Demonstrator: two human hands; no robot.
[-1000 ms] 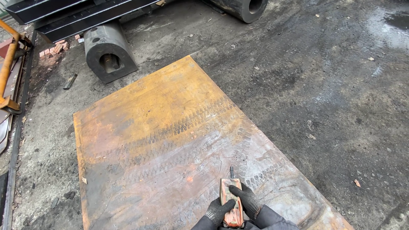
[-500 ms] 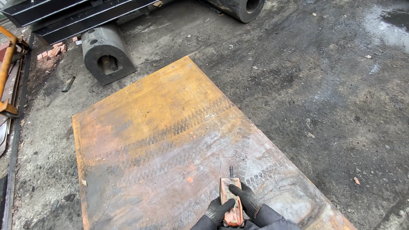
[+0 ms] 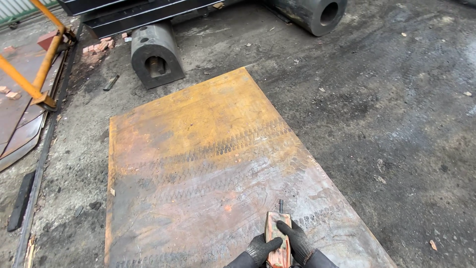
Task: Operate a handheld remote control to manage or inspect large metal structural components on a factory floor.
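You hold a small orange box (image 3: 277,240) with both hands, low at 6 o'clock. Your left hand (image 3: 261,248) wraps its left side and your right hand (image 3: 297,240) wraps its right side, fingers curled tight around it. Both hands are just as near. The box's long side points toward 12 o'clock, with a little black stub on top. Under it lies a big rusty steel plate (image 3: 198,149) on the dark ground (image 3: 396,124).
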